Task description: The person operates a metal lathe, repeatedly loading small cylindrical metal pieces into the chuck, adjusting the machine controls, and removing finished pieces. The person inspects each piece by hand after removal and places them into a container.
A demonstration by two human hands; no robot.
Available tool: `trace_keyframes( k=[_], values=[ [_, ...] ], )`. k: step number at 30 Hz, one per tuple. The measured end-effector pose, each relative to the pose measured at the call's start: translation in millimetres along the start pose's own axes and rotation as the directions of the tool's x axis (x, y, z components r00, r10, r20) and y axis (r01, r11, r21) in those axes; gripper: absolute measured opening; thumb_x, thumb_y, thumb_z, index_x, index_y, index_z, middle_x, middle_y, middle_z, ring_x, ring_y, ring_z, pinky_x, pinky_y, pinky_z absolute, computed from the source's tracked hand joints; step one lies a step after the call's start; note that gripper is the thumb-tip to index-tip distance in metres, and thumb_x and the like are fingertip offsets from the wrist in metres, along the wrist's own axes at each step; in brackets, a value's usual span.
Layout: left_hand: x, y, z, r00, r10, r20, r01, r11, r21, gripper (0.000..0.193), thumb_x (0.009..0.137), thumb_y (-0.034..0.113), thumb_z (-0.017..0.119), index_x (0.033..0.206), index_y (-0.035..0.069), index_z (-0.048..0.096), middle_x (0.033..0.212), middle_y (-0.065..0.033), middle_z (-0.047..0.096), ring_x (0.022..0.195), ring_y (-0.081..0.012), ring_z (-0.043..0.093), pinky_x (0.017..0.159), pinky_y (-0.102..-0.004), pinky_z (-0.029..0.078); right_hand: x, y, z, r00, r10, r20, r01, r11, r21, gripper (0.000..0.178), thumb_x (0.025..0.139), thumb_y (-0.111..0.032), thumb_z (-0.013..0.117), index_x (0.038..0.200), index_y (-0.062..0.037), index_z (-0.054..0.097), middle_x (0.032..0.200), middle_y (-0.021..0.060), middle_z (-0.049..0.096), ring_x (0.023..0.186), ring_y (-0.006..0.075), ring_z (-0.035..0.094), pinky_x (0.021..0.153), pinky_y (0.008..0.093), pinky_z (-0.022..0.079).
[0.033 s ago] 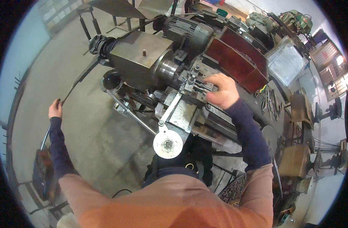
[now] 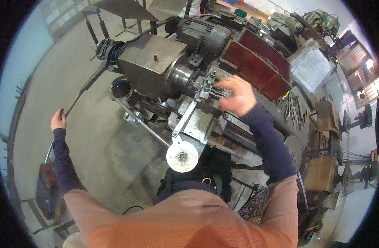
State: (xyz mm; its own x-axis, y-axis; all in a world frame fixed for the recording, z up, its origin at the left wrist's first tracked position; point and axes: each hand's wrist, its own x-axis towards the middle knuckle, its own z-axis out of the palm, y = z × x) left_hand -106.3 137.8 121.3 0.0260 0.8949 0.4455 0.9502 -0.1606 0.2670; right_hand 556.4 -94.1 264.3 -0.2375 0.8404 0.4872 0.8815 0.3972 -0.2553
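At the far left, my left hand (image 2: pixel 59 120) is closed round a long thin rod (image 2: pixel 75 101) that slants up towards the pulley end of a lathe headstock (image 2: pixel 142 62). My right hand (image 2: pixel 237 97) is at the tool post (image 2: pixel 208 86), fingers and thumb curled about dark metal pieces on its right side. What exactly it grips is partly hidden and slightly blurred. The metal chuck (image 2: pixel 182 75) is just left of the tool post. A flat metal arm (image 2: pixel 185 118) runs down towards me to a round pale disc (image 2: pixel 182 156) in front of my waist.
A motor (image 2: pixel 204 36) stands behind the headstock, beside a dark red sheet-metal box (image 2: pixel 257 62). Several wrenches (image 2: pixel 294 110) lie at the right. A slanted metal lever (image 2: pixel 146 126) reaches towards the disc. A dark box (image 2: pixel 46 190) stands below my left hand.
My right hand has shifted slightly left and its fingers have turned in closer to the tool post. The left hand keeps its hold on the rod.
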Motion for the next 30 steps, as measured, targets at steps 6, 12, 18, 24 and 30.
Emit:
trace_keyframes(
  k=[6, 12, 18, 24, 30],
  values=[
    [-26, -105, -14, 0.957, -0.267, 0.112, 0.228, 0.934, 0.277, 0.046, 0.088, 0.045, 0.040, 0.104, 0.007, 0.060, 0.095, -0.0167, 0.062, 0.088, -0.0327, 0.059, 0.076, -0.0395, 0.046, 72, -12, 65, 0.889, 0.262, 0.375, -0.200, 0.960, -0.198, 0.029, 0.053, -0.021, 0.061, 0.077, -0.0083, 0.070, 0.080, 0.0145, 0.064, 0.083, 0.0315, 0.059, 0.075, 0.0367, 0.049],
    [-97, 22, -9, 0.906, -0.420, 0.050, 0.406, 0.896, 0.181, 0.060, 0.085, 0.060, 0.033, 0.099, 0.009, 0.063, 0.096, -0.0185, 0.062, 0.094, -0.0346, 0.057, 0.080, -0.0422, 0.043, 80, -5, 69, 0.814, 0.422, 0.398, -0.293, 0.891, -0.346, 0.030, 0.059, -0.023, 0.062, 0.081, -0.0039, 0.068, 0.084, 0.0176, 0.065, 0.081, 0.0295, 0.063, 0.075, 0.0361, 0.050],
    [-157, 151, -62, 0.830, -0.548, 0.100, 0.519, 0.826, 0.218, 0.059, 0.083, 0.061, 0.036, 0.086, 0.008, 0.062, 0.085, -0.0184, 0.062, 0.085, -0.0379, 0.058, 0.072, -0.0466, 0.043, 83, -8, 70, 0.811, 0.394, 0.433, -0.277, 0.910, -0.308, 0.030, 0.058, -0.022, 0.062, 0.080, -0.0025, 0.067, 0.086, 0.0184, 0.065, 0.084, 0.0290, 0.063, 0.077, 0.0360, 0.050],
    [-155, 199, -80, 0.953, -0.211, 0.215, 0.153, 0.954, 0.259, 0.038, 0.075, 0.038, 0.060, 0.079, 0.001, 0.057, 0.073, -0.0196, 0.060, 0.074, -0.0390, 0.058, 0.066, -0.0436, 0.046, 54, -13, 43, 0.982, 0.057, 0.180, -0.008, 0.965, -0.262, 0.029, 0.051, -0.019, 0.059, 0.074, -0.0030, 0.067, 0.077, 0.0145, 0.062, 0.078, 0.0312, 0.058, 0.069, 0.0395, 0.048],
    [-130, 368, -90, 0.888, 0.271, 0.372, 0.149, 0.595, -0.790, 0.021, 0.083, 0.014, 0.059, 0.093, -0.005, 0.062, 0.078, -0.0075, 0.065, 0.073, -0.0123, 0.061, 0.067, -0.0251, 0.047, -23, -77, 21, 0.973, -0.224, -0.063, 0.232, 0.957, 0.175, 0.042, 0.049, -0.010, 0.063, 0.090, -0.0013, 0.059, 0.098, 0.0176, 0.053, 0.083, 0.0338, 0.052, 0.069, 0.0398, 0.045]
  ],
)
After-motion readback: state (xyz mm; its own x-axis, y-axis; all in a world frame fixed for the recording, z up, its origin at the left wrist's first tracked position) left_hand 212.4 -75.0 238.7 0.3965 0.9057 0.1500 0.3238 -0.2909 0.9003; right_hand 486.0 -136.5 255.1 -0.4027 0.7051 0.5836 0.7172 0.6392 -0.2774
